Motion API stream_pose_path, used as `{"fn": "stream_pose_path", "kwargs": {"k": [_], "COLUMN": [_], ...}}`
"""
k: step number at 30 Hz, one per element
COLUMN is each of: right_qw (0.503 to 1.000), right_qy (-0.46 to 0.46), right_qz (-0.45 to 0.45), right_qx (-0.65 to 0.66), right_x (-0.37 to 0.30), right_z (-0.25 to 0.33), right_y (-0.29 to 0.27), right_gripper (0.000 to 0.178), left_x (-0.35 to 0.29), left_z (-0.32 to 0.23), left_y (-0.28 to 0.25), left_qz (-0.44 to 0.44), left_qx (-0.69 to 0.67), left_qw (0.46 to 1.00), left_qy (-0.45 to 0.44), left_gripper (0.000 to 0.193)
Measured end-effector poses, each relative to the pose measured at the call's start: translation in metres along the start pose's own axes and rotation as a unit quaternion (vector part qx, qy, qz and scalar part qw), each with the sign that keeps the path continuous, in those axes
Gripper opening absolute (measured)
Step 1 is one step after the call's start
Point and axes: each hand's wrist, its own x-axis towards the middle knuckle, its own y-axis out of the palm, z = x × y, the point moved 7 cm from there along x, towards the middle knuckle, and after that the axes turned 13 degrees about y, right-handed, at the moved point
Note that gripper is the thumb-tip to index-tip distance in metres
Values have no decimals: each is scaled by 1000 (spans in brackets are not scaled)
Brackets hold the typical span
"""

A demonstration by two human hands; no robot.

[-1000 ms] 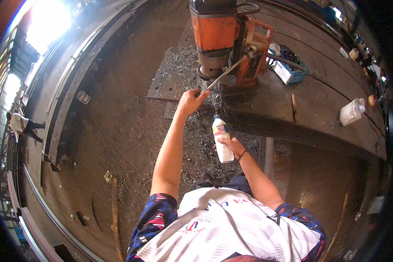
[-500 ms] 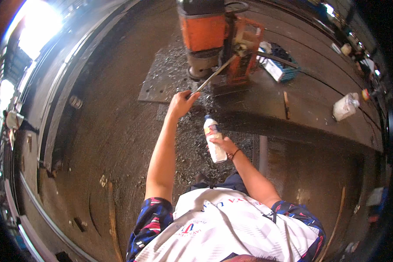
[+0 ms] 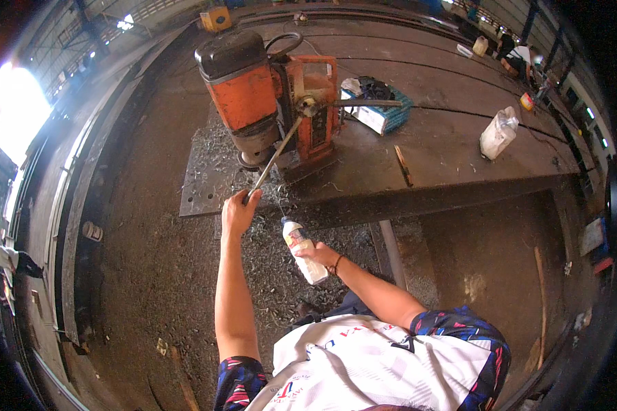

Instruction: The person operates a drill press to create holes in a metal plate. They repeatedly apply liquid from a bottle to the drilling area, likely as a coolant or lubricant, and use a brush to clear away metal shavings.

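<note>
My left hand is closed round the end of a metal feed lever on an orange and black magnetic drill. The drill stands upright on a steel plate strewn with metal shavings. My right hand grips a plastic bottle of whitish liquid, tilted with its dark blue cap toward the drill. A thin pale line runs from the cap toward the plate. The drill's lower end is partly hidden by its body and the lever.
A blue-green box with dark cloth on it sits right of the drill, beneath another lever arm. Farther right are a strip of wood or metal and a whitish jug. Shavings cover the ground below. Another person crouches far right.
The view has shifted, so the drill and both hands appear farther left and lower. The lever in my left hand looks steeper, its end nearer me. Both hands keep their grip.
</note>
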Motion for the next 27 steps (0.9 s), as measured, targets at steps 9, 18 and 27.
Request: {"fn": "stream_pose_path", "kwargs": {"k": [9, 18, 27], "right_qw": [999, 1000, 999], "right_qy": [31, 8, -4], "right_qz": [5, 10, 29], "right_qx": [-6, -23, -16], "right_x": [9, 2, -14], "right_z": [-8, -5, 16], "right_y": [6, 5, 4], "right_gripper": [37, 35, 37], "left_x": [-2, -6, -17], "left_z": [11, 19, 16], "left_y": [1, 10, -3], "left_qz": [6, 27, 22], "left_qx": [71, 58, 2], "left_qw": [997, 997, 997], "left_qy": [-9, -43, -78], "left_gripper": [61, 66, 60]}}
